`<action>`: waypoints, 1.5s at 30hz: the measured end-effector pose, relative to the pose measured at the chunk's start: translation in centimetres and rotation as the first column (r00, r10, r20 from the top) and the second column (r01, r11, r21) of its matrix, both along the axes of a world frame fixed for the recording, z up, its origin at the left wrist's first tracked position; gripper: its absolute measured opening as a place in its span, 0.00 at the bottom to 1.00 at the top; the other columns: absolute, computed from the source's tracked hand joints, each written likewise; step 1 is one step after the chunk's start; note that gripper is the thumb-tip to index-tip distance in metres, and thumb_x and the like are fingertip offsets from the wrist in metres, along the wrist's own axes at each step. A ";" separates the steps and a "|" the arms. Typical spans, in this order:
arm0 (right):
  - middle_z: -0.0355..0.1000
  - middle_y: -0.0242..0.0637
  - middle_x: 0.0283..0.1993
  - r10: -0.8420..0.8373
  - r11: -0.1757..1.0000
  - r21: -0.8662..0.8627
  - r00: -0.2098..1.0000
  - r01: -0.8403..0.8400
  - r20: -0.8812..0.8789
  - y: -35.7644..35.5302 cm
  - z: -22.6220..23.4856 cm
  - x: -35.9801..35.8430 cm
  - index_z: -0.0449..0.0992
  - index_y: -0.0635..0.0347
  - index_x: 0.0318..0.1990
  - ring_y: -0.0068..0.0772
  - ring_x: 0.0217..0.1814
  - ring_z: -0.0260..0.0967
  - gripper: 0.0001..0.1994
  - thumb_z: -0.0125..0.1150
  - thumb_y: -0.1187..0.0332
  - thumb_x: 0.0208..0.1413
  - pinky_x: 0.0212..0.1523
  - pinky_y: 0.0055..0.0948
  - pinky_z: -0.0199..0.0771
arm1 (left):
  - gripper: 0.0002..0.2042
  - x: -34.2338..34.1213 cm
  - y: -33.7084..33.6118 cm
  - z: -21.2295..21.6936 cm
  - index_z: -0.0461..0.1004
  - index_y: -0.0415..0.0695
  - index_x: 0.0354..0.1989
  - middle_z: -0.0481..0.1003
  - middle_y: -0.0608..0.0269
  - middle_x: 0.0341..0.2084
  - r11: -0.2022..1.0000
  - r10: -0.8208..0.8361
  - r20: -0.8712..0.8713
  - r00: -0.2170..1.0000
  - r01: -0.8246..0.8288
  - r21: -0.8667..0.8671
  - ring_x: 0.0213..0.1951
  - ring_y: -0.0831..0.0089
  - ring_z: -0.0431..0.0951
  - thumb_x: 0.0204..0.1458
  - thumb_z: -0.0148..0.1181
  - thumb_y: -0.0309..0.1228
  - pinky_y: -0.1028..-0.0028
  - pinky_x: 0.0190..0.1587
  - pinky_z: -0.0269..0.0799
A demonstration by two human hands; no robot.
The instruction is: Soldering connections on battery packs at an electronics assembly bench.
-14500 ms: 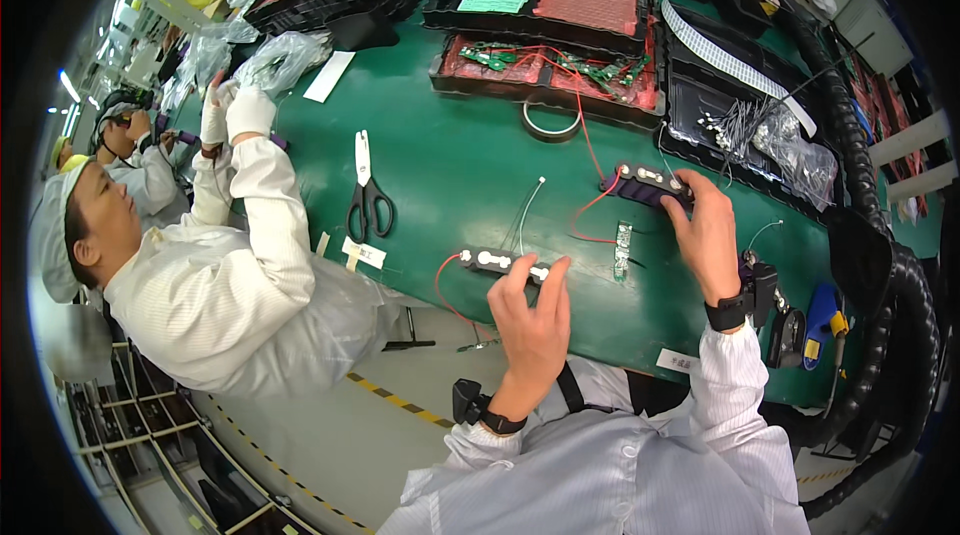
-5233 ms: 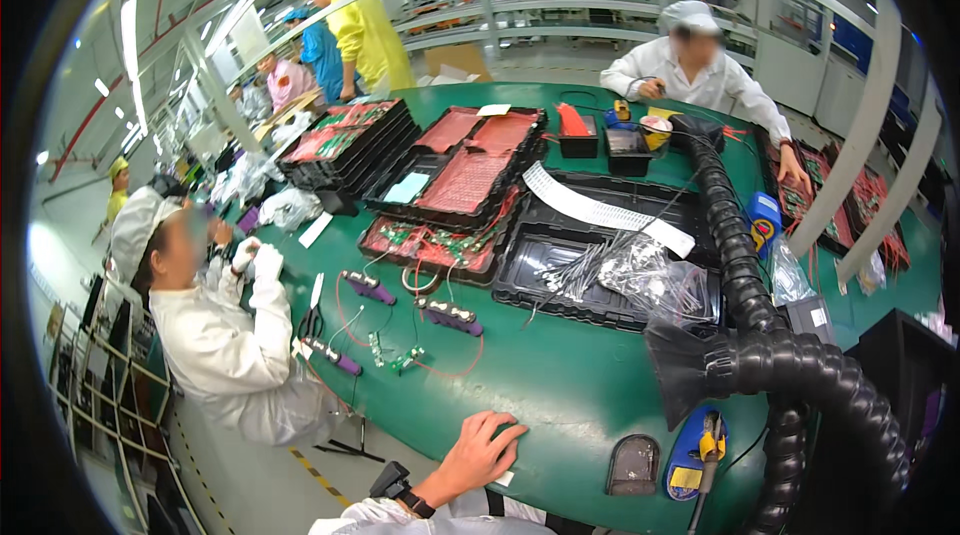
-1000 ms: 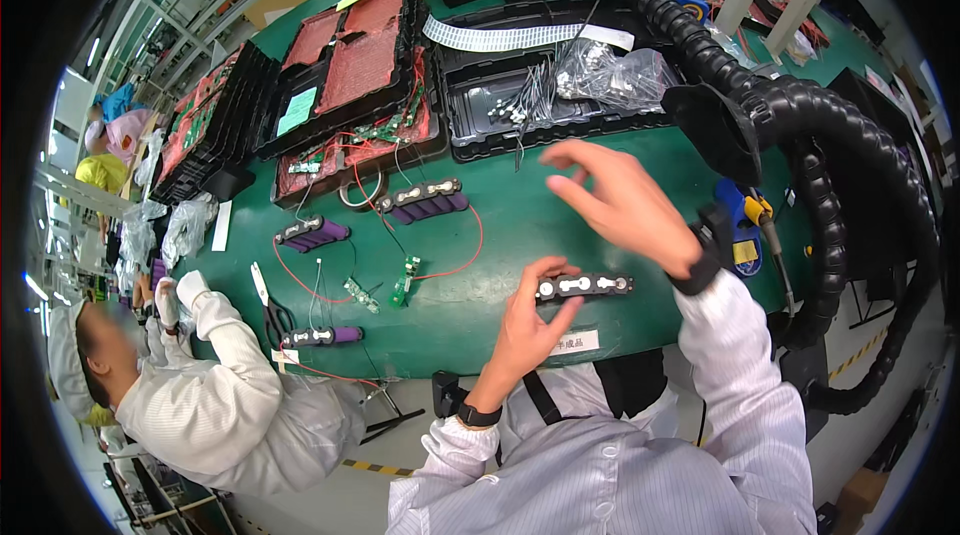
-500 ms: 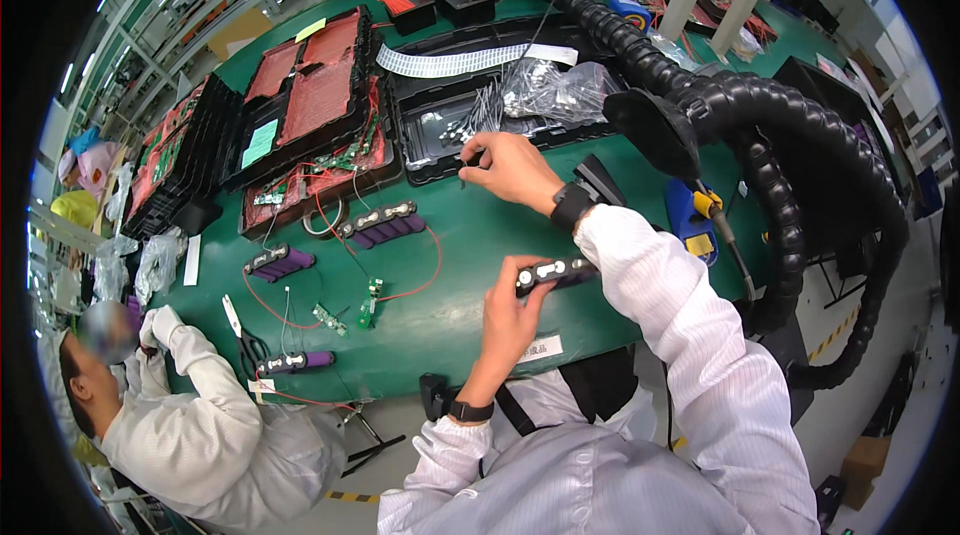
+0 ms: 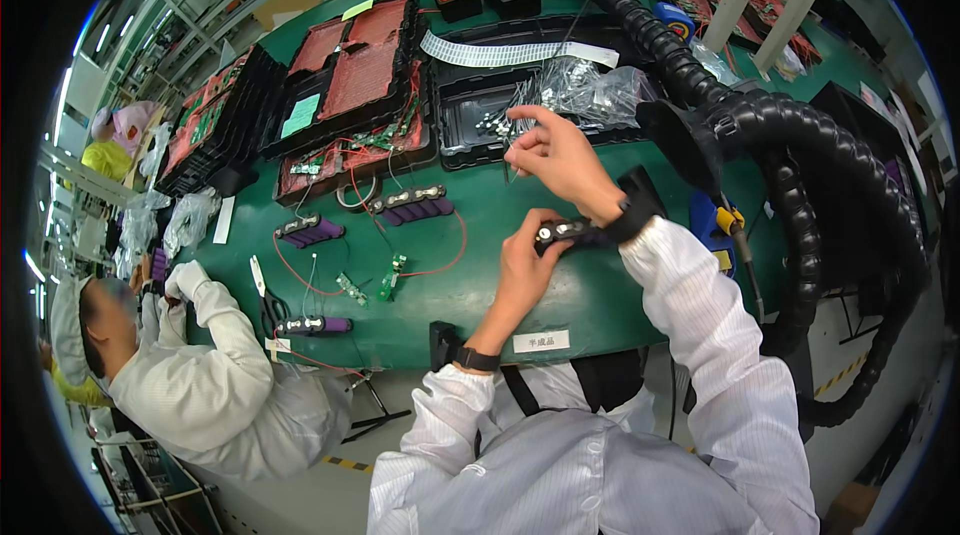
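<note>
My left hand (image 5: 525, 260) grips a dark battery pack (image 5: 562, 231) with metal ends, just above the green table (image 5: 590, 285). My right hand (image 5: 556, 154) hovers above it, fingers pinched on a small thin metal piece near the front edge of a black tray (image 5: 470, 120) of small metal parts. A clear plastic bag (image 5: 590, 90) of parts lies in that tray, just beyond my right hand.
Purple battery packs (image 5: 412, 205) with red wires and small green boards (image 5: 392, 278) lie left of my hands. Red-lined trays (image 5: 350, 75) stand at the back. A thick black hose (image 5: 800, 155) arcs on the right. A co-worker (image 5: 200, 375) in white sits at the left, scissors (image 5: 268, 303) nearby.
My right hand has drawn back from the black tray toward the pack, pinching a small piece. My left hand has kept its grip on the battery pack.
</note>
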State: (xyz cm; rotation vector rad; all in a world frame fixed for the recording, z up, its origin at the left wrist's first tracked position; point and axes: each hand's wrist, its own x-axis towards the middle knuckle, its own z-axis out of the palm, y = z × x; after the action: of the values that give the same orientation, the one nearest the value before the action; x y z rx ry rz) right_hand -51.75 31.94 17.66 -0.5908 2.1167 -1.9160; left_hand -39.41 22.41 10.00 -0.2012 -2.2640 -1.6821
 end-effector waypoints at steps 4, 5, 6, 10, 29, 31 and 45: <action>0.79 0.31 0.43 0.161 0.967 -0.229 0.964 -0.111 0.213 3.6 3.8 4.5 0.68 0.66 0.72 0.19 0.46 0.76 0.29 0.67 0.74 0.65 0.48 0.21 0.77 | 0.19 -1.4 -0.1 -0.6 0.76 0.37 0.52 0.85 0.51 0.41 0.997 0.036 0.008 0.999 -0.036 -0.065 0.44 0.63 0.87 0.52 0.74 0.22 0.67 0.48 0.80; 0.79 0.31 0.44 0.142 0.973 -0.204 0.974 -0.105 0.176 4.4 3.9 5.1 0.70 0.66 0.71 0.19 0.47 0.76 0.27 0.67 0.73 0.65 0.50 0.21 0.77 | 0.19 -1.6 -0.1 -0.5 0.76 0.37 0.52 0.85 0.51 0.41 0.997 0.025 0.011 1.000 -0.024 -0.070 0.44 0.63 0.87 0.52 0.74 0.22 0.67 0.48 0.80; 0.80 0.31 0.45 0.123 0.979 -0.178 0.982 -0.098 0.140 4.9 4.0 5.7 0.72 0.66 0.70 0.18 0.47 0.76 0.26 0.67 0.73 0.65 0.51 0.21 0.76 | 0.19 -1.6 0.0 -0.5 0.76 0.37 0.53 0.85 0.51 0.41 0.997 0.054 0.049 0.997 -0.050 -0.066 0.45 0.64 0.87 0.53 0.73 0.22 0.67 0.48 0.80; 0.82 0.35 0.47 0.118 0.911 -0.412 0.948 0.015 0.296 6.1 3.3 8.4 0.74 0.66 0.67 0.21 0.50 0.77 0.23 0.66 0.74 0.65 0.53 0.23 0.76 | 0.23 -1.4 0.1 0.0 0.74 0.37 0.58 0.84 0.53 0.45 0.999 0.036 0.183 0.982 -0.033 -0.021 0.47 0.66 0.86 0.54 0.73 0.22 0.68 0.49 0.80; 0.80 0.44 0.47 0.158 0.860 -0.510 0.953 -0.004 0.258 6.4 3.0 11.0 0.75 0.68 0.52 0.36 0.52 0.83 0.10 0.65 0.80 0.65 0.54 0.32 0.85 | 0.08 0.9 -5.7 7.0 0.81 0.44 0.42 0.85 0.61 0.41 0.949 -0.283 -0.284 0.916 0.226 -0.218 0.60 0.51 0.81 0.59 0.69 0.32 0.40 0.74 0.55; 0.80 0.44 0.47 0.144 0.845 -0.535 0.969 -0.017 0.198 7.0 3.5 11.1 0.75 0.69 0.52 0.34 0.52 0.83 0.11 0.66 0.80 0.64 0.54 0.30 0.85 | 0.08 0.3 -5.1 7.9 0.81 0.44 0.41 0.85 0.60 0.40 0.934 -0.350 -0.304 0.886 0.304 -0.190 0.60 0.52 0.81 0.59 0.69 0.34 0.40 0.74 0.56; 0.79 0.37 0.37 -0.187 0.909 0.221 0.819 0.354 -0.543 9.9 4.0 15.4 0.82 0.63 0.39 0.34 0.35 0.76 0.07 0.74 0.76 0.55 0.32 0.31 0.75 | 0.06 1.2 -4.1 10.4 0.84 0.46 0.35 0.80 0.69 0.30 0.841 -0.299 -0.315 0.901 0.093 -0.533 0.35 0.66 0.71 0.50 0.71 0.22 0.66 0.42 0.60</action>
State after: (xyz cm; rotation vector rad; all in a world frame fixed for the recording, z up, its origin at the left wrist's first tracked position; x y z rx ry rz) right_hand -36.38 41.87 21.66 -0.8351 2.9186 -1.6099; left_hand -38.18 18.35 20.38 -0.8419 -2.3709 -0.9585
